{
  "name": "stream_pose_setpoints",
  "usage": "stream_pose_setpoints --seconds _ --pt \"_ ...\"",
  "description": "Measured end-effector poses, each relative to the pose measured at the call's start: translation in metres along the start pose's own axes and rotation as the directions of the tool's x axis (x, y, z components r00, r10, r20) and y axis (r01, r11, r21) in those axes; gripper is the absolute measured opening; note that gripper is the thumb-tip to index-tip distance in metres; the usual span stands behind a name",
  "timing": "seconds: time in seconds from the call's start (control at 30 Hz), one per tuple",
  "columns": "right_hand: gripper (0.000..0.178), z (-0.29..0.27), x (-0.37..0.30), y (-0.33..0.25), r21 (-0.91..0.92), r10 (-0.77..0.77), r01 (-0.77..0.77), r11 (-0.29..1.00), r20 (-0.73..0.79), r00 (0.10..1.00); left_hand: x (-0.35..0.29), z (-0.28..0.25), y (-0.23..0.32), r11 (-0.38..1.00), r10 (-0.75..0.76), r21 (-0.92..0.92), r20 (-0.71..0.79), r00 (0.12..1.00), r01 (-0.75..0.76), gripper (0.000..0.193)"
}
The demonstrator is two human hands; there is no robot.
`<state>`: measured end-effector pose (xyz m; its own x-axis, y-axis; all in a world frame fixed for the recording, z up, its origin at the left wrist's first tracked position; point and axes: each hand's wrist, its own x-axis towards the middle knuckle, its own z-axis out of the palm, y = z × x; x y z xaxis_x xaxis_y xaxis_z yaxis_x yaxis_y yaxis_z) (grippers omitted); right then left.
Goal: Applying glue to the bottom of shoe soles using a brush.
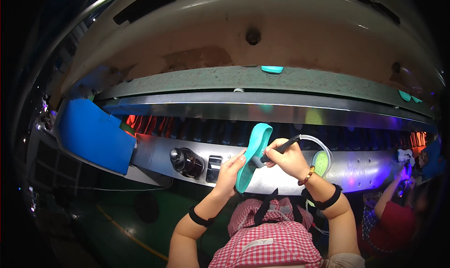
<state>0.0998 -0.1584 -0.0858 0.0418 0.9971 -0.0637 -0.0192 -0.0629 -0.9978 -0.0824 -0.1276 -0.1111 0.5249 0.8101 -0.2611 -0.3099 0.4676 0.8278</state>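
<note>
My left hand (229,175) grips a turquoise shoe sole (257,140) by its lower left edge. The sole is tilted up over the metal ledge, its hollow side turned to the right. In my right hand (293,161) is a black pen-shaped tool (287,145), held like a pen with its lower end close to the sole's inner side. Whether the tip touches the sole is hidden by my fingers. From the tool's upper end a see-through hose (325,145) loops down to the right. Beside my right wrist lies a yellow-green sole (320,162) on the ledge.
A dark bottle (186,162) and a black phone-like slab (213,168) rest on the metal ledge (157,151) at left. Beyond a steel rail, a green belt (187,79) carries turquoise soles (272,69). A blue panel (93,137) stands left. At right, another person (391,216) works.
</note>
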Motion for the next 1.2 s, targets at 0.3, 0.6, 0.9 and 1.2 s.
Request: stream_pose_setpoints --seconds 0.3,0.6,0.9,1.2 --pt "0.015 -0.002 0.007 0.025 0.102 -0.171 0.199 0.975 -0.237 0.956 0.0 -0.003 -0.004 0.993 -0.007 -0.119 -0.029 1.0 0.003 0.041" --pt "0.01 0.034 -0.015 0.054 -0.495 -0.553 0.384 0.78 -0.256 0.793 0.002 -0.012 -0.015 0.923 -0.082 -0.376 0.034 0.996 0.089 0.04" --pt "0.011 0.03 -0.04 0.045 0.123 -0.073 0.073 0.99 -0.008 0.997 0.006 -0.038 -0.025 0.873 -0.124 -0.466 0.066 0.99 0.141 0.042" --pt "0.014 -0.044 -0.058 0.031 0.781 0.049 0.193 0.594 -0.274 0.96 -0.022 -0.066 0.015 0.904 0.018 -0.422 0.202 0.979 0.071 0.055"
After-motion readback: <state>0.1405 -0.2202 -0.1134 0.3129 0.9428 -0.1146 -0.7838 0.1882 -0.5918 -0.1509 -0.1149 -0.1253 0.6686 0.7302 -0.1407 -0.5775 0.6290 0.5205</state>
